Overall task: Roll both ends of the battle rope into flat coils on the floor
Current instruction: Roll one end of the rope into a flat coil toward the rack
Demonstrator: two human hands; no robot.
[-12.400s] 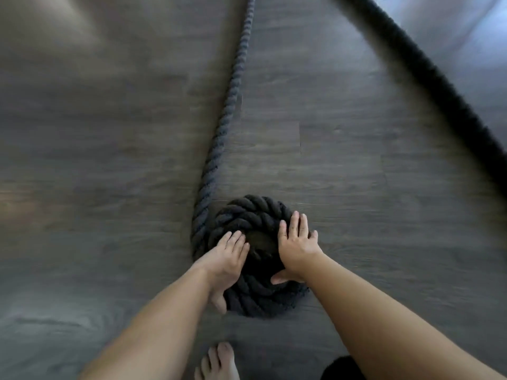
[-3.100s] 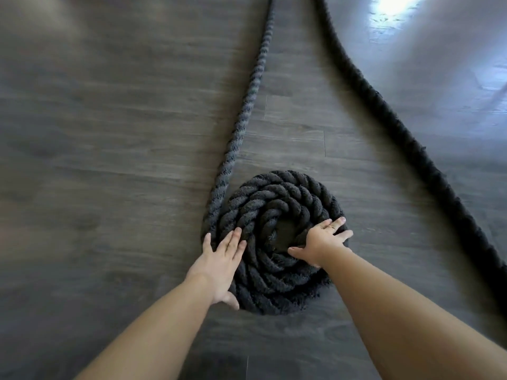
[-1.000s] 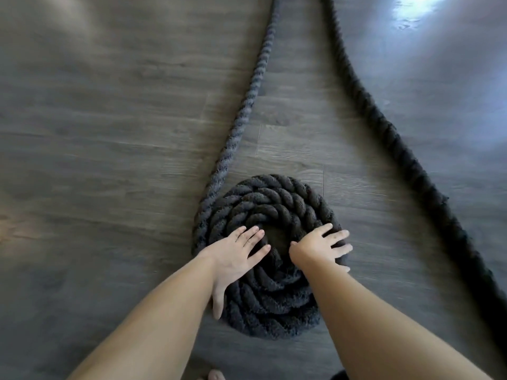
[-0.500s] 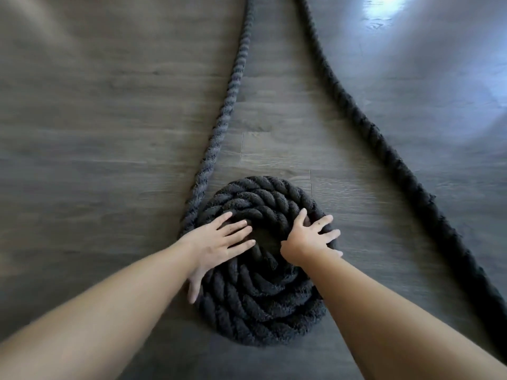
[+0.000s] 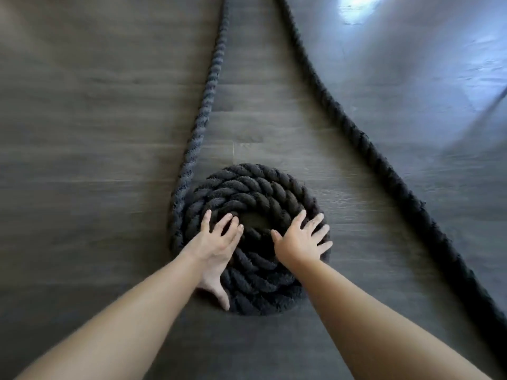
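A thick black battle rope lies on the dark wood floor. One end is wound into a flat coil [image 5: 255, 193] of several turns in the middle of the view. Its free length [image 5: 208, 86] leaves the coil's left side and runs straight away from me. My left hand [image 5: 216, 242] lies flat on the coil's left part, fingers spread, thumb down at the near edge. My right hand [image 5: 301, 239] lies flat on the right part, fingers spread toward the outer turn. The rope's other length [image 5: 384, 165] lies uncoiled on the right.
The grey plank floor [image 5: 82, 133] stretches bare to the left of the coil. The uncoiled length curves from the top centre down to the right edge. A bright patch of light [image 5: 356, 6] reflects off the floor at the top right.
The coil has gained turns since the earliest frame. Over the last second both hands shifted on its top, the left turning to point further away from me, the right moving outward to the right rim.
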